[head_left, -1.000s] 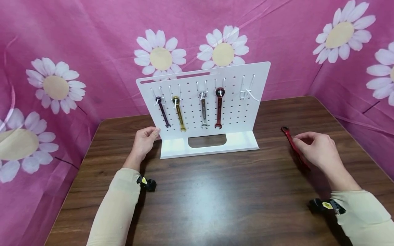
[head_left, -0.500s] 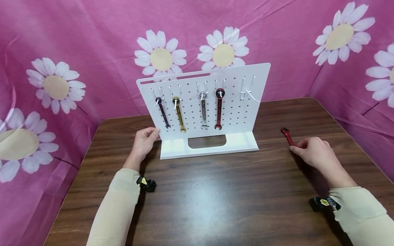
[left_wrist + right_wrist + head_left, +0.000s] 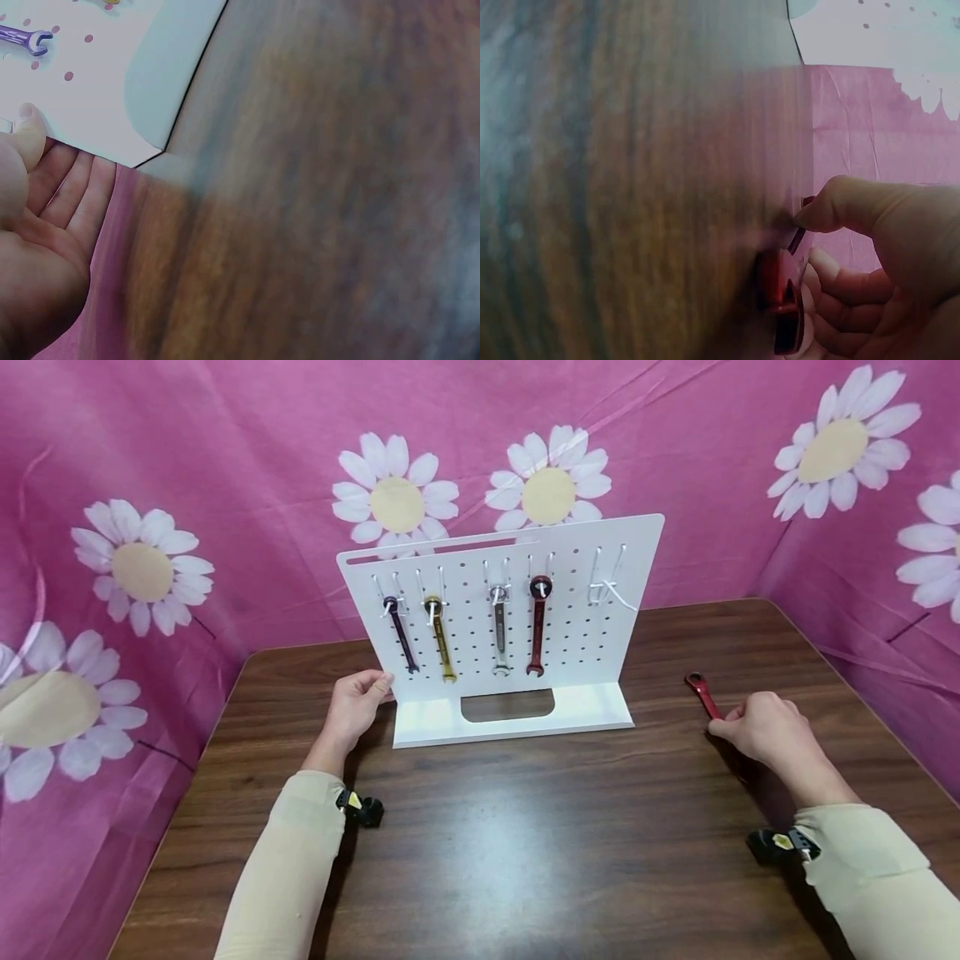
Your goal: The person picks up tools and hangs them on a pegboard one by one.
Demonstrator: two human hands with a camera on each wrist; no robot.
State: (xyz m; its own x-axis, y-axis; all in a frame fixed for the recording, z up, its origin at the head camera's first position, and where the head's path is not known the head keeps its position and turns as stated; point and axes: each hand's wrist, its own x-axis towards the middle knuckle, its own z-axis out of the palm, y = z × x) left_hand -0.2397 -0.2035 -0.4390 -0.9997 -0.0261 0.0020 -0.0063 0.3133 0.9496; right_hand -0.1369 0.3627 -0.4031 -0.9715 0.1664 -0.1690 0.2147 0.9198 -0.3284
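Note:
My left hand holds the lower left edge of a white pegboard stand, thumb on the front and fingers behind, as the left wrist view also shows. On the right, my right hand pinches a red combination wrench over the table, its ring end pointing away toward the back. In the right wrist view the open end of that red wrench shows between thumb and fingers. From the board's hooks hang a purple wrench, a gold wrench, a silver wrench and a dark red wrench.
At the board's upper right, a white hook carries no wrench. The stand's flat foot rests on the brown wooden table. A pink cloth with daisies surrounds the table's back and sides.
My right hand has shifted slightly down and left along the red wrench, its fingers now closed around it. My left hand stays at the board's edge.

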